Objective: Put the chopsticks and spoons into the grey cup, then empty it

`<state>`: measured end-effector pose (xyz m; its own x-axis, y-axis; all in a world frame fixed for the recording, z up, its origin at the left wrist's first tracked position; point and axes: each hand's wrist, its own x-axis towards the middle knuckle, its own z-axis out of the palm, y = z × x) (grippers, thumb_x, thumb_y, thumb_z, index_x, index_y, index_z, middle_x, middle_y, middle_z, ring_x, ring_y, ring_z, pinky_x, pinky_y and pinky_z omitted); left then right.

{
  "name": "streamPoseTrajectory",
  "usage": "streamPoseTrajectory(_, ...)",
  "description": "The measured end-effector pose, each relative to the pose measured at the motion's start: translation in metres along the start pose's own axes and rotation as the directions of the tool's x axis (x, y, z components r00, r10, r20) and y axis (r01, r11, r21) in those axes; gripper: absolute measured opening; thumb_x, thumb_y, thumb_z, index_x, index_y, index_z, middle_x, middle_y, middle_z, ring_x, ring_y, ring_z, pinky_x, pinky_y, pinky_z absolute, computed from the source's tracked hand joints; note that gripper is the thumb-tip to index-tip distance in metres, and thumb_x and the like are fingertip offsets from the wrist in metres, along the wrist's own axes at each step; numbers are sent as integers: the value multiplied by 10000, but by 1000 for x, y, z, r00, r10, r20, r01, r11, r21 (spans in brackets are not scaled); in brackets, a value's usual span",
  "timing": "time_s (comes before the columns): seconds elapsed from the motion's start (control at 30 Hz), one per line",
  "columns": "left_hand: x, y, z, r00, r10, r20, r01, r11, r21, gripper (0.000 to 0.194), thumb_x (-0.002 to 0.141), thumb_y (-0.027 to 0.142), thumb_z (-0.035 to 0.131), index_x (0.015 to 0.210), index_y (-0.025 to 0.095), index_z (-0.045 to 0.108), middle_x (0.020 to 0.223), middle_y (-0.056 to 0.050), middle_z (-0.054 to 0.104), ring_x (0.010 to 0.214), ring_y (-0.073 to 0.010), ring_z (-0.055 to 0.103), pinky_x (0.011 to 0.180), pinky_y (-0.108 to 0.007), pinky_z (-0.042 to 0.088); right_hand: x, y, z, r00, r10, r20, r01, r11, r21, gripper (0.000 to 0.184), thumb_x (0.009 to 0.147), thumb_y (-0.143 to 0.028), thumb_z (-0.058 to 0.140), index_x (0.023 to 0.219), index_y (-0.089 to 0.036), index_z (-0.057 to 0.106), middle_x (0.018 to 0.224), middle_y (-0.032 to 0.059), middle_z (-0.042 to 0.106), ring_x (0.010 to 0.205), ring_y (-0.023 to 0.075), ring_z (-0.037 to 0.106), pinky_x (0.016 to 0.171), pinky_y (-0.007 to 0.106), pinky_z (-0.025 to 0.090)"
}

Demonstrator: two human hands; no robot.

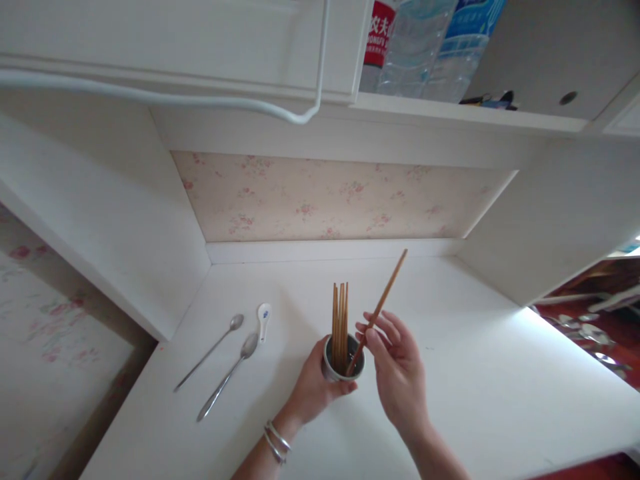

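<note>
My left hand [314,387] is wrapped round a small metal cup [331,369] that stands on the white desk [475,373]. Several wooden chopsticks [341,323] stand upright in the cup. My right hand [397,370] pinches one more chopstick [384,299] between thumb and fingers. That chopstick leans up to the right, and its lower end is inside the cup. Bracelets circle my left wrist.
Two metal spoons [227,377] [210,350] and a small white ceramic spoon [263,319] lie on the desk to the left of the cup. A shelf above holds water bottles [430,47]. A white cable [200,100] hangs under the cabinet. Desk side walls stand left and right.
</note>
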<state>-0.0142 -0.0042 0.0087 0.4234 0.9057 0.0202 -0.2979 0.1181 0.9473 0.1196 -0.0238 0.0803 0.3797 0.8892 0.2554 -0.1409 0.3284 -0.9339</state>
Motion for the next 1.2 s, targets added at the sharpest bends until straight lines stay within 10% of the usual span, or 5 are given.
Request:
streamPoseTrajectory(0.3,2,-9,-1,998,56,-42,-53,995,82,794,600,284,887,1301,202,524,1289,-126,608,1200,-308,552,1060,-451,392,26,32,-17,975,219,39,-212,967,-138,342,800,-441,716,1037,-195,692,961,77,743,913,258,712,864,438,558)
streamPoseTrajectory(0.63,4,-18,-1,996,64,-67,-60,996,60,823,584,255,891,1311,190,511,1285,-126,614,1199,-316,555,1047,-462,415,16,53,-16,949,269,167,-172,882,-439,372,887,-508,577,941,-189,760,859,57,757,855,264,684,793,383,542)
streamPoseTrajectory(0.87,3,-11,1,995,63,-76,-59,997,57,843,551,281,899,1311,208,539,1293,-121,612,1211,-328,544,1042,-470,417,8,60,-36,915,326,238,-261,928,-267,507,885,-524,594,1318,-261,584,1337,83,620,1274,303,526,1074,486,399)
streamPoseTrajectory(1.07,1,-5,6,996,42,-78,-31,990,138,793,577,309,881,1289,202,549,1189,-110,657,1075,-290,609,955,-422,479,-13,78,-55,803,271,531,-208,962,-176,1068,636,-405,876,1500,-307,256,1492,94,447,1379,308,402,1151,501,294)
streamPoseTrajectory(1.2,-3,-6,8,997,60,-57,-47,979,198,782,632,314,849,1331,200,518,1228,-132,640,1118,-302,592,990,-437,462,-17,81,-51,835,266,481,-182,960,-214,831,662,-365,861,1371,-236,447,1301,117,615,1200,321,571,1034,484,440)
